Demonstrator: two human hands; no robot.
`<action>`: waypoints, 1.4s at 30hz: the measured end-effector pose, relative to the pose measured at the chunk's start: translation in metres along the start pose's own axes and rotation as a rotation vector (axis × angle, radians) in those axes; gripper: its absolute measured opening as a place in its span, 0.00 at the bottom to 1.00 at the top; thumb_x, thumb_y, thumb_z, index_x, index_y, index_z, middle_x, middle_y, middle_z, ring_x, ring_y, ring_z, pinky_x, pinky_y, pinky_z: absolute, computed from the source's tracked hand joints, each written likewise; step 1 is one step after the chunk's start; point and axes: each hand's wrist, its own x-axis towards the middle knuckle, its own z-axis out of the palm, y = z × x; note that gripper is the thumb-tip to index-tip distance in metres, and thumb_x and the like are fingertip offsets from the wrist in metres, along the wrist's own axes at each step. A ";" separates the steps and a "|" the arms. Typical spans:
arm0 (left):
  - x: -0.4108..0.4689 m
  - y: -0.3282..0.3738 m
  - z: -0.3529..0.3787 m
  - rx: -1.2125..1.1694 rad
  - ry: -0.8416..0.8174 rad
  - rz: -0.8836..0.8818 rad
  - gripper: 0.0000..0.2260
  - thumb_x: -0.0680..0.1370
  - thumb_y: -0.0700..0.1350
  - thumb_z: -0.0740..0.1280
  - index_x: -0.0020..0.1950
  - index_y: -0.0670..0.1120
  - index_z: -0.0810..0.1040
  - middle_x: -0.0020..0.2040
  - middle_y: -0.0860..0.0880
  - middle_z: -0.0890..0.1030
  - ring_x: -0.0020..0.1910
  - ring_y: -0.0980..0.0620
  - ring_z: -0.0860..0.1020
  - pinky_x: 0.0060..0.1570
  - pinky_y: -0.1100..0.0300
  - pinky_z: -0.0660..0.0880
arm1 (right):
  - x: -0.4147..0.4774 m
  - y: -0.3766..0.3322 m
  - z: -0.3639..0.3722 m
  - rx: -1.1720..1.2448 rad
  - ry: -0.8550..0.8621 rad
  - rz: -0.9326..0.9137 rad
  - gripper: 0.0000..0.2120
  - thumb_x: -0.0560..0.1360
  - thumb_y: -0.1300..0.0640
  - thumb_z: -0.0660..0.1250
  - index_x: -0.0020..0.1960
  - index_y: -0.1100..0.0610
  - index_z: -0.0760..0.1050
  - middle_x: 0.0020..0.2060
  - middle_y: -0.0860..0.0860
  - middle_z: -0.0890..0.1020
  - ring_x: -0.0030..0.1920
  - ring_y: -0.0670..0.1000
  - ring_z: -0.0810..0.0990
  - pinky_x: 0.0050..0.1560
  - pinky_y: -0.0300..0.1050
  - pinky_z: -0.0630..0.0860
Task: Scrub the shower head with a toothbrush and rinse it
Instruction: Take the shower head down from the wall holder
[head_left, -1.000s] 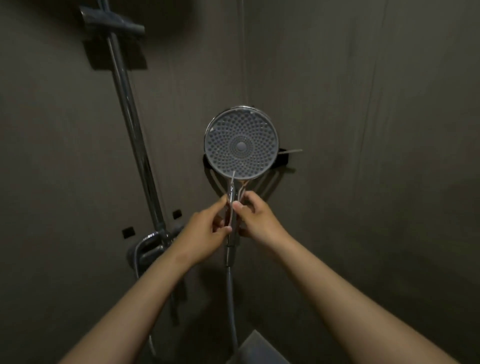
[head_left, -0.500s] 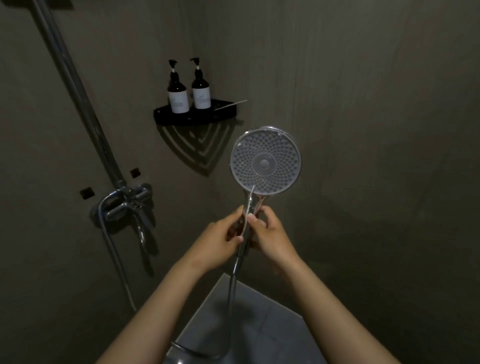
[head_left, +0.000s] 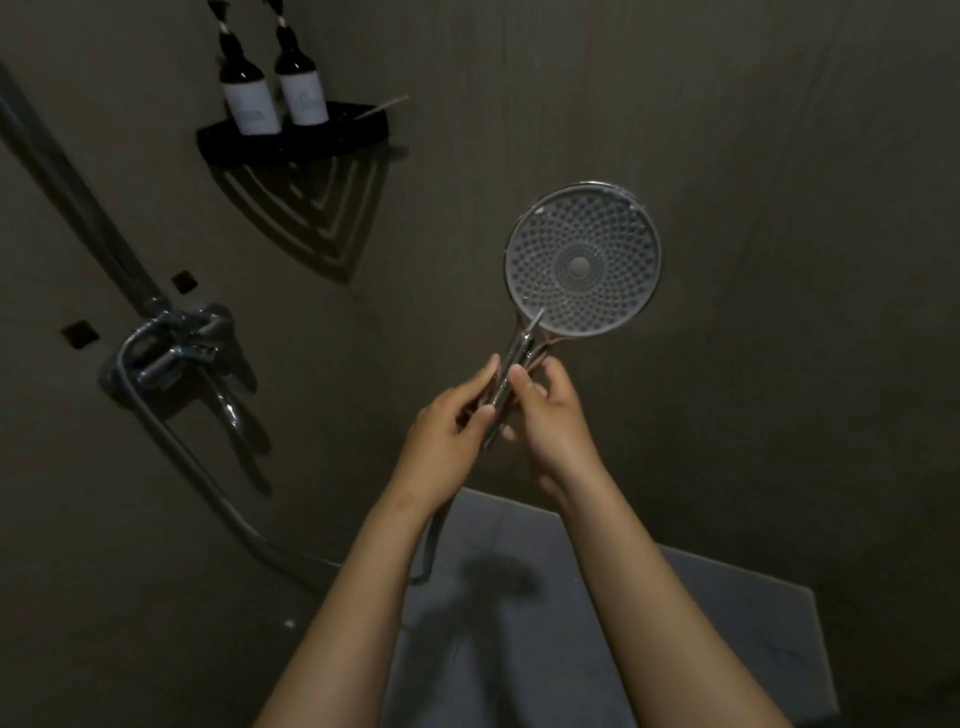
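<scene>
Both forearms enter from the bottom edge, elbows cut off. The left hand (head_left: 447, 431) and right hand (head_left: 550, 421) meet at centre, fingers and thumbs curled round the chrome handle (head_left: 511, 374), most of it hidden between them. The shower head (head_left: 582, 265) rises at 1 o'clock from the hands, its nozzle face toward the camera. The hose (head_left: 234, 512) disappears behind the left wrist. The mixer tap (head_left: 171, 348) sits at 9 o'clock. At 11 o'clock, a corner shelf (head_left: 291, 143) carries two bottles (head_left: 249, 98), their pumps cropped, and a thin pale stick (head_left: 382, 108), too dim to identify.
</scene>
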 end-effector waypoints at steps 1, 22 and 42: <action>-0.002 0.000 0.004 -0.018 -0.013 -0.001 0.24 0.77 0.36 0.63 0.71 0.54 0.68 0.65 0.50 0.76 0.62 0.59 0.73 0.64 0.62 0.68 | -0.003 0.002 -0.004 0.014 0.009 0.006 0.05 0.80 0.60 0.56 0.54 0.55 0.69 0.40 0.52 0.80 0.36 0.42 0.79 0.31 0.33 0.76; -0.031 -0.017 0.047 -0.246 -0.068 -0.207 0.07 0.72 0.38 0.72 0.43 0.41 0.75 0.32 0.52 0.74 0.31 0.60 0.70 0.31 0.67 0.67 | 0.000 0.008 -0.068 0.276 0.195 0.085 0.04 0.79 0.59 0.61 0.53 0.54 0.68 0.45 0.56 0.81 0.46 0.52 0.83 0.41 0.51 0.81; -0.028 -0.006 0.063 -0.373 -0.375 -0.377 0.15 0.82 0.45 0.56 0.48 0.38 0.77 0.30 0.46 0.74 0.28 0.53 0.72 0.33 0.65 0.71 | 0.005 0.011 -0.095 0.259 0.205 0.103 0.09 0.78 0.60 0.62 0.58 0.55 0.68 0.43 0.55 0.82 0.43 0.52 0.84 0.40 0.49 0.81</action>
